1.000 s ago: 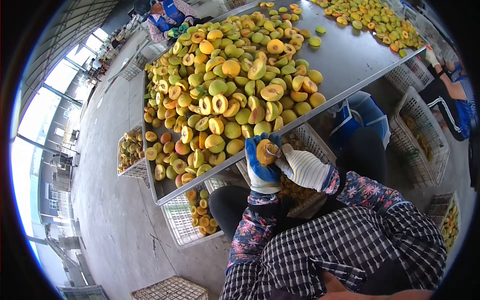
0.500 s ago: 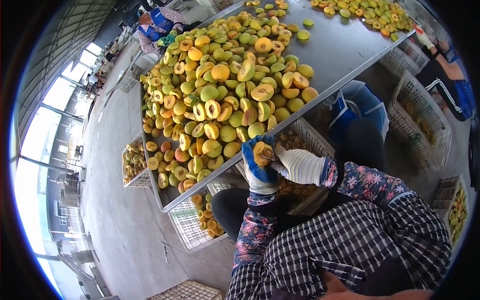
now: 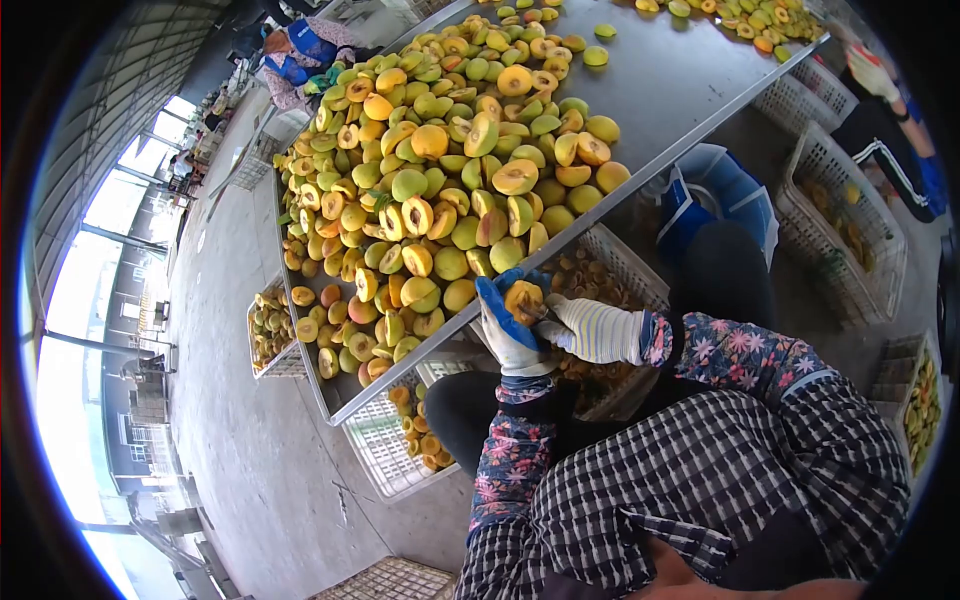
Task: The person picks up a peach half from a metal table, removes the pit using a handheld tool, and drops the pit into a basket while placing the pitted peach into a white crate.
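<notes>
My left hand (image 3: 509,338), in a white glove with a blue coated palm, is closed around a peach half (image 3: 523,301) at the table's near edge. Against that fruit rests my right hand (image 3: 602,330), in a striped white glove, its fingers closed on a small metal tool mostly hidden now by the glove and fruit. Just beyond both hands a large heap of halved peaches (image 3: 430,142) covers the near part of the metal table (image 3: 672,88). Many cut faces show orange flesh and hollows.
Under the table edge stands a crate (image 3: 640,268) of peach pieces; another white crate (image 3: 375,452) is lower left. A blue-lined bucket (image 3: 735,190) sits by my knee. Co-workers are at far left (image 3: 305,55) and right (image 3: 880,80), with more crates (image 3: 860,225) nearby.
Both hands stay together at the peach half. My right fingers have shifted slightly over it, covering the tool's metal end. The co-worker's gloved hand at right has moved. The view has shifted slightly.
</notes>
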Motion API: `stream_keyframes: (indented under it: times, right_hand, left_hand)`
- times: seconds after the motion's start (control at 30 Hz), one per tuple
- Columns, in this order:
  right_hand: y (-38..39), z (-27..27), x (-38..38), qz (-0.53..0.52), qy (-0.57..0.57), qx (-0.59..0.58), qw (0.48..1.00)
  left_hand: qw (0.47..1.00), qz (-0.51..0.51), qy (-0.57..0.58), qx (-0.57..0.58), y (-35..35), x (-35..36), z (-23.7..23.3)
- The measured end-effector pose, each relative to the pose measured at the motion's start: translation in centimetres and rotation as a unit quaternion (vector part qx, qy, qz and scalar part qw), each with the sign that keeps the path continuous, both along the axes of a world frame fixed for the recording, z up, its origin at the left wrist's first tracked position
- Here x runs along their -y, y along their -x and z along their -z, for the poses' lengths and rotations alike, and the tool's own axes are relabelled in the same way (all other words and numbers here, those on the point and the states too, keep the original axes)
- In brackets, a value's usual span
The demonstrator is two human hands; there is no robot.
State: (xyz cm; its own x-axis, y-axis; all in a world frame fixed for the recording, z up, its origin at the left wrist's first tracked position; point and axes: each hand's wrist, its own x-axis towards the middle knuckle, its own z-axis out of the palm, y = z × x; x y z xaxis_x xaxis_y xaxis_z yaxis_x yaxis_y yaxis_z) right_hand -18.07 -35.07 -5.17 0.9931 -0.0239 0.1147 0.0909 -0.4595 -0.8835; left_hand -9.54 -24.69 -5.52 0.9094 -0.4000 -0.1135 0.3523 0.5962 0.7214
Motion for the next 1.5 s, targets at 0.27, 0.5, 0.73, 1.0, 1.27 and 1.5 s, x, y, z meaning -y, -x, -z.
stream_keyframes:
  times: [0.27, 0.5, 0.73, 1.0, 1.27, 1.5]
  right_hand:
    - [-0.5, 2.8, 0.6, -0.076, -0.114, -0.045, 0.990]
    - [0.1, -0.4, 1.7, -0.031, 0.095, -0.056, 0.993]
    - [1.2, -3.0, 1.2, -0.064, -0.256, -0.272, 0.925]
    - [1.7, -4.3, 1.2, -0.074, -0.447, -0.376, 0.808]
    - [2.6, -3.9, -0.4, -0.040, -0.328, -0.267, 0.905]
    - [3.9, -3.9, 1.1, -0.089, -0.516, -0.313, 0.792]
  left_hand:
    - [0.971, 0.147, -0.152, 0.112, -2.9, -2.1, 2.7]
    - [0.888, 0.103, -0.311, 0.323, -3.9, -2.1, 2.0]
    - [0.964, 0.154, -0.185, 0.116, -2.3, -1.3, -0.2]
    - [0.976, 0.137, -0.151, 0.081, -2.1, -1.3, -0.3]
    - [0.979, 0.188, -0.076, 0.016, -2.6, -1.3, 0.3]
    - [0.974, 0.203, -0.037, 0.096, -3.3, -0.2, 1.8]
